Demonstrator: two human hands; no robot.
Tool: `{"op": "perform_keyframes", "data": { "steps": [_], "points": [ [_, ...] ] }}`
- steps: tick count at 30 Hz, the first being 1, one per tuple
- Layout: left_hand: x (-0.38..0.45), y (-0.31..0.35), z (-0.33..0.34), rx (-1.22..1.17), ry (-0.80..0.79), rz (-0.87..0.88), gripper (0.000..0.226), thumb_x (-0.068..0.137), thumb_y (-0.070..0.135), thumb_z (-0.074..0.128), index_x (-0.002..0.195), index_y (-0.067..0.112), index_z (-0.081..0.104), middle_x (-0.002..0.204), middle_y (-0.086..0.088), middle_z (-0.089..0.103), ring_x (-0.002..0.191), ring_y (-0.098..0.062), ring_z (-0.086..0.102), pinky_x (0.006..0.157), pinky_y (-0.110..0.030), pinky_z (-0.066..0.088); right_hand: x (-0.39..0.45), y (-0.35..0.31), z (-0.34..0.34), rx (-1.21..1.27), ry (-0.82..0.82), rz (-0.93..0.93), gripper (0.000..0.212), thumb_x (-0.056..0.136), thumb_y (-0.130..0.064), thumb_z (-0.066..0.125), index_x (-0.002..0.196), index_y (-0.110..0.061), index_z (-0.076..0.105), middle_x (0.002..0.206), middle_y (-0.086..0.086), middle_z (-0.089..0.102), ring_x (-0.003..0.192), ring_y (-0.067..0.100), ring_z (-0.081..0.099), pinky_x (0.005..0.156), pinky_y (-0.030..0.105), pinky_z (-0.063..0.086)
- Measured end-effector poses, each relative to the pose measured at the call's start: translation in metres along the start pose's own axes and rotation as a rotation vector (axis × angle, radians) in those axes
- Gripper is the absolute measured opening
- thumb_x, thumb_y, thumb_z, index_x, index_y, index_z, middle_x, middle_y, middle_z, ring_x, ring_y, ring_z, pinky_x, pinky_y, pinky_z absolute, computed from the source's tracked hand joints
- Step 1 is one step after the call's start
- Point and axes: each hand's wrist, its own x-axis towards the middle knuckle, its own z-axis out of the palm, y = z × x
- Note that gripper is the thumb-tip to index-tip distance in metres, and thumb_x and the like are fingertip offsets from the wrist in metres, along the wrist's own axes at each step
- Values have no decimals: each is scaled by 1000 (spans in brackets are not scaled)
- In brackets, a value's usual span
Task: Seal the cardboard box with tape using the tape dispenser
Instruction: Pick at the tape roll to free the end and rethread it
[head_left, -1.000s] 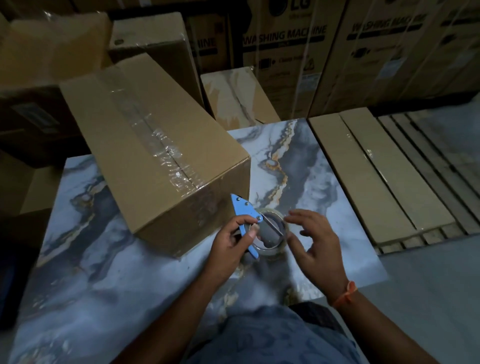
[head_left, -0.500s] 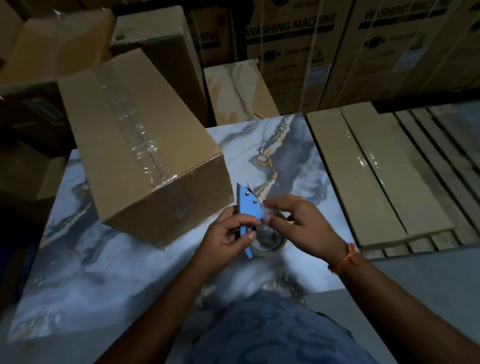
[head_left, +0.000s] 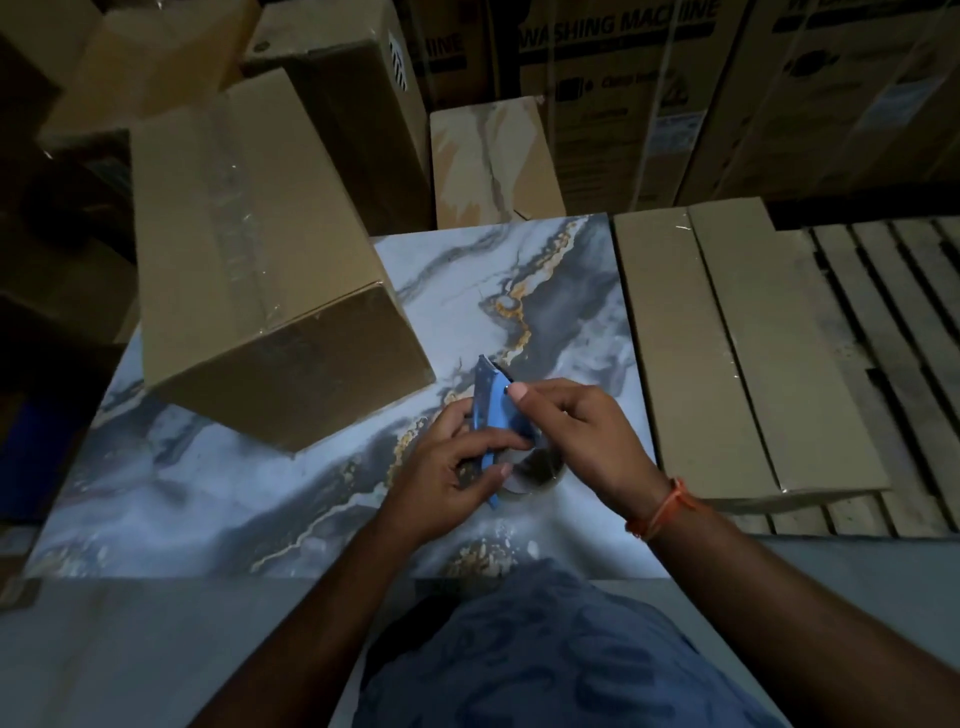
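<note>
A brown cardboard box (head_left: 249, 270) lies on the left part of the marble-patterned table (head_left: 208, 493), with clear tape along its top seam. Right of its near corner, my left hand (head_left: 452, 467) grips the blue tape dispenser (head_left: 488, 405) with its clear tape roll (head_left: 535, 470) just above the table. My right hand (head_left: 576, 431) rests on the dispenser from the right, thumb and fingertips pinched at its upper edge. Both hands are a short way from the box and do not touch it.
Flat cardboard sheets (head_left: 727, 353) lie on a wooden pallet (head_left: 893, 364) to the right of the table. A small marble-print box (head_left: 493, 161) and tall stacked appliance cartons (head_left: 649, 78) stand behind. More cardboard boxes (head_left: 130, 78) crowd the back left.
My right hand has closed in from beside the roll onto the dispenser's top. The dispenser has turned from flat to more edge-on. The view has shifted, so the box sits higher in frame.
</note>
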Motion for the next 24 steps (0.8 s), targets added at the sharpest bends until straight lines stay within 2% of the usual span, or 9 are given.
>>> {"op": "perform_keyframes", "data": {
  "steps": [2, 4, 7, 10, 14, 16, 21, 23, 24],
  "points": [
    [1, 2, 1, 60, -15, 30, 31, 95, 33, 69, 120, 52, 68, 135, 6, 50, 131, -13, 54, 100, -34, 55, -1, 3, 0, 80, 12, 16, 45, 99, -40, 60, 59, -22, 72, 64, -11, 69, 67, 0, 63, 68, 18, 47],
    [2, 2, 0, 84, -25, 38, 32, 95, 30, 70, 120, 50, 69, 137, 5, 49, 132, -12, 52, 101, -29, 53, 0, 6, 1, 168, 25, 31, 39, 98, -38, 63, 61, -30, 75, 66, -18, 70, 68, -4, 64, 67, 10, 45],
    [3, 2, -1, 94, 3, 26, 25, 95, 30, 70, 117, 43, 73, 137, 2, 50, 129, -11, 54, 98, -28, 54, 2, 15, 1, 239, 23, 58, 28, 96, -33, 66, 73, -27, 81, 92, -4, 78, 88, 5, 70, 80, 20, 49],
    [4, 0, 0, 101, 49, 29, 24, 94, 30, 72, 116, 41, 74, 135, 0, 52, 122, -15, 57, 93, -33, 56, 5, 22, 1, 276, 1, 31, 28, 98, -26, 63, 78, -24, 82, 104, 1, 77, 104, 13, 70, 90, 26, 52],
    [6, -4, 1, 47, 109, 8, 23, 93, 31, 73, 113, 42, 75, 136, 5, 52, 123, -16, 57, 94, -33, 56, 9, 25, 6, 299, 22, 25, 29, 100, -26, 60, 84, -17, 83, 106, 2, 76, 96, 7, 69, 78, 16, 51],
    [5, -7, 0, 25, 120, 5, 24, 94, 30, 73, 113, 45, 75, 138, 8, 51, 126, -15, 56, 97, -29, 55, 11, 25, 12, 298, 62, 40, 30, 100, -26, 60, 85, -14, 83, 104, 3, 77, 93, 8, 70, 76, 19, 52],
    [1, -15, -6, 23, 91, 20, 31, 93, 27, 74, 115, 49, 73, 141, 7, 50, 130, -16, 54, 98, -33, 56, 9, 22, 32, 351, 165, 71, 40, 99, -24, 63, 62, -24, 77, 78, 0, 77, 70, 6, 67, 61, 21, 50],
    [0, -19, -8, 21, 88, 19, 33, 93, 24, 75, 116, 48, 74, 143, 5, 50, 133, -18, 53, 100, -36, 56, 10, 25, 37, 388, 212, 111, 34, 98, -17, 63, 69, -16, 79, 81, 6, 77, 75, 14, 69, 65, 29, 54],
    [-1, -20, -10, 19, 89, 21, 33, 93, 24, 75, 116, 47, 74, 143, 4, 49, 134, -18, 53, 101, -37, 55, 11, 27, 37, 420, 233, 146, 28, 97, -11, 63, 76, -8, 80, 88, 12, 78, 83, 22, 72, 71, 36, 58]
  ]
}}
